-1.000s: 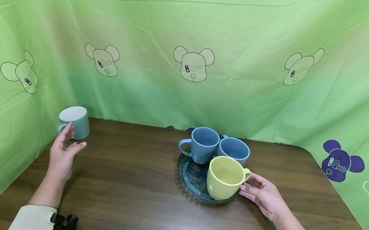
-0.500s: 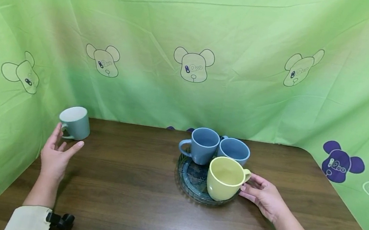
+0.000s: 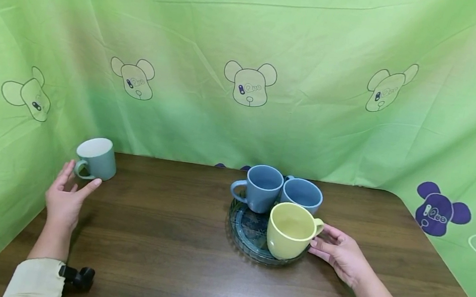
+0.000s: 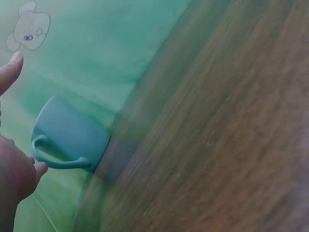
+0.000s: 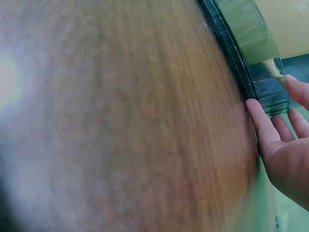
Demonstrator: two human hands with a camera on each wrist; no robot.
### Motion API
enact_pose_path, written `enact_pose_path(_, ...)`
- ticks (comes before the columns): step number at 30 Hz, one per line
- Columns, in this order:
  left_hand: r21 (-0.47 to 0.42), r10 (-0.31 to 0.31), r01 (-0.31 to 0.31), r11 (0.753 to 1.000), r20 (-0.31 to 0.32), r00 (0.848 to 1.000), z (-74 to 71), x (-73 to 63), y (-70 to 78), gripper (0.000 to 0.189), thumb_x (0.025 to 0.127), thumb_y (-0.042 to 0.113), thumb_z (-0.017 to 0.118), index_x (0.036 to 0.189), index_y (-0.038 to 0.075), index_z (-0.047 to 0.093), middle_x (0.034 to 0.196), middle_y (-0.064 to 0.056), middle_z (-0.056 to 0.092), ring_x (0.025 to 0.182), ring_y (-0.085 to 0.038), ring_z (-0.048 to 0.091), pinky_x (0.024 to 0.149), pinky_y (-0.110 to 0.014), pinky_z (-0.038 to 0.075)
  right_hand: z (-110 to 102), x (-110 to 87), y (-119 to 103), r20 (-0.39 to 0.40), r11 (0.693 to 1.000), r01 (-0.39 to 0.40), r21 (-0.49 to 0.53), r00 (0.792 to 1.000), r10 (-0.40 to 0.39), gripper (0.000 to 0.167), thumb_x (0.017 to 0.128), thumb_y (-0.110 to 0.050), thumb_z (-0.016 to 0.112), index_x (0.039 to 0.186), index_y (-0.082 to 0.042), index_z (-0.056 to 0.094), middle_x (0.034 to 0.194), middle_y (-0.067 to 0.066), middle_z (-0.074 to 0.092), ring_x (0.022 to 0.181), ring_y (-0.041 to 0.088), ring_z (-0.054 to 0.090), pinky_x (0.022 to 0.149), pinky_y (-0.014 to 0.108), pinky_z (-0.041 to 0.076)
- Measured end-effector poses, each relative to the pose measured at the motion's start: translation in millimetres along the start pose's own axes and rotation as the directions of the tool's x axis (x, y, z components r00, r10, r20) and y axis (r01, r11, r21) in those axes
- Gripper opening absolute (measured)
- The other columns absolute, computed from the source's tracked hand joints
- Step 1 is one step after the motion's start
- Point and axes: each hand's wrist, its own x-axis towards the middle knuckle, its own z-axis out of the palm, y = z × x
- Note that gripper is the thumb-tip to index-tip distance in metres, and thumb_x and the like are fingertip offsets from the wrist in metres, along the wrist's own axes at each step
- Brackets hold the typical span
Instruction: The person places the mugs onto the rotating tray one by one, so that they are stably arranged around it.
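Observation:
My left hand [image 3: 64, 198] is close to a teal mug [image 3: 102, 163] with a white inside, at the table's far left. Its thumb and fingers are spread apart by the mug's handle [image 4: 63, 164], holding nothing. On the right, my right hand [image 3: 341, 256] reaches the side of a round, dark blue-green see-through tray [image 3: 249, 233], its fingertips [image 5: 256, 108] touching the outer wall. A yellow mug [image 3: 284, 242] stands on the tray in front of two blue mugs, a left one [image 3: 261, 192] and a right one [image 3: 304, 193] partly hidden behind it.
The brown wooden table [image 3: 151, 257] ends at a green cloth backdrop [image 3: 240, 133] printed with bear heads, which also hangs along both sides. The teal mug stands near the cloth at the back left corner.
My left hand has shifted left and back from in front of the teal mug, and its handle now shows. The right hand, tray and mugs have stayed put.

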Motion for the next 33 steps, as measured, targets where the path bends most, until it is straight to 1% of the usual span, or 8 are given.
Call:
enact_pose_path(5, 0.018, -0.013, 0.013, 1.0, -0.012, 1.0, -2.5, 5.8, -3.2, 0.081, 0.079, 0.003, 0.081, 0.147, 0.019, 0.042, 0.16, -0.001, 0.022, 0.143, -0.019, 0.027, 0.119, -0.04, 0.021, -0.5, -0.2, 0.7, 0.005, 1.0, 0.001, 0.008, 1.0, -0.001, 0.041, 0.087, 0.017, 0.058, 0.108, -0.019, 0.065, 0.113, 0.001, 0.058, 0.096, 0.018, 0.066, 0.087, 0.036, 0.057)
enact_pose_path(11, 0.007, -0.032, 0.033, 0.999, -0.039, 0.999, -4.0, 12.9, -7.2, 0.079, 0.079, 0.002, 0.081, 0.147, 0.02, 0.044, 0.16, 0.001, 0.023, 0.143, -0.016, 0.023, 0.119, -0.039, 0.022, -0.2, -0.5, 0.6, 0.011, 1.0, 0.006, 0.018, 1.0, -0.006, 0.041, 0.087, 0.016, 0.058, 0.108, -0.019, 0.065, 0.113, 0.0, 0.058, 0.096, 0.018, 0.066, 0.087, 0.036, 0.057)
enact_pose_path(13, 0.029, -0.044, 0.046, 0.999, -0.052, 0.998, -5.1, 16.1, -9.6, 0.079, 0.079, 0.005, 0.081, 0.147, 0.021, 0.044, 0.16, 0.003, 0.023, 0.142, -0.018, 0.024, 0.119, -0.037, 0.02, -0.3, -0.3, 0.6, 0.011, 1.0, 0.007, 0.023, 1.0, -0.008, 0.041, 0.087, 0.017, 0.058, 0.108, -0.018, 0.065, 0.113, 0.0, 0.058, 0.096, 0.018, 0.066, 0.087, 0.036, 0.057)
enact_pose_path(18, 0.071, -0.116, 0.122, 0.99, -0.077, 0.99, -9.5, 21.3, -14.7, 0.082, 0.079, 0.012, 0.082, 0.149, 0.027, 0.041, 0.158, 0.003, 0.026, 0.141, -0.021, 0.023, 0.119, -0.035, 0.02, -0.5, 0.5, 0.5, 0.01, 0.999, 0.009, 0.032, 1.0, -0.009, 0.042, 0.088, 0.018, 0.055, 0.109, -0.017, 0.063, 0.113, 0.0, 0.058, 0.095, 0.019, 0.066, 0.087, 0.037, 0.057)
enact_pose_path(22, 0.037, -0.198, 0.202, 0.979, -0.08, 0.977, -12.0, 24.0, -15.8, 0.083, 0.08, 0.015, 0.082, 0.148, 0.034, 0.039, 0.159, 0.006, 0.021, 0.144, -0.02, 0.021, 0.118, -0.037, 0.022, 0.0, 0.4, 0.2, 0.007, 0.999, 0.006, 0.034, 1.0, -0.006, 0.042, 0.088, 0.018, 0.055, 0.109, -0.017, 0.063, 0.112, 0.001, 0.058, 0.095, 0.019, 0.067, 0.086, 0.037, 0.058)
enact_pose_path(25, 0.003, -0.231, 0.232, 0.973, -0.077, 0.97, -12.9, 27.7, -18.3, 0.084, 0.079, 0.014, 0.082, 0.148, 0.036, 0.039, 0.159, 0.011, 0.018, 0.145, -0.022, 0.022, 0.117, -0.036, 0.025, 0.5, 0.4, 0.3, 0.007, 0.999, 0.007, 0.032, 1.0, -0.007, 0.042, 0.088, 0.018, 0.056, 0.108, -0.018, 0.064, 0.112, 0.001, 0.059, 0.095, 0.018, 0.067, 0.086, 0.037, 0.058)
enact_pose_path(30, -0.008, -0.22, 0.22, 0.976, -0.09, 0.971, -10.8, 34.9, -23.0, 0.084, 0.079, 0.009, 0.081, 0.149, 0.03, 0.039, 0.157, -0.001, 0.027, 0.141, -0.025, 0.031, 0.111, -0.028, 0.033, 0.3, 0.2, 0.1, 0.011, 1.0, 0.012, 0.026, 1.0, -0.012, 0.042, 0.087, 0.018, 0.057, 0.108, -0.019, 0.064, 0.112, 0.0, 0.058, 0.095, 0.018, 0.066, 0.086, 0.037, 0.057)
enact_pose_path(33, 0.011, -0.198, 0.201, 0.98, -0.099, 0.975, -8.3, 38.3, -26.2, 0.083, 0.079, 0.007, 0.081, 0.149, 0.025, 0.04, 0.155, -0.003, 0.032, 0.139, -0.027, 0.035, 0.108, -0.026, 0.037, -0.1, 0.5, -0.3, 0.011, 1.0, 0.011, 0.015, 1.0, -0.011, 0.042, 0.087, 0.017, 0.057, 0.108, -0.019, 0.064, 0.113, 0.0, 0.059, 0.096, 0.018, 0.066, 0.086, 0.036, 0.057)
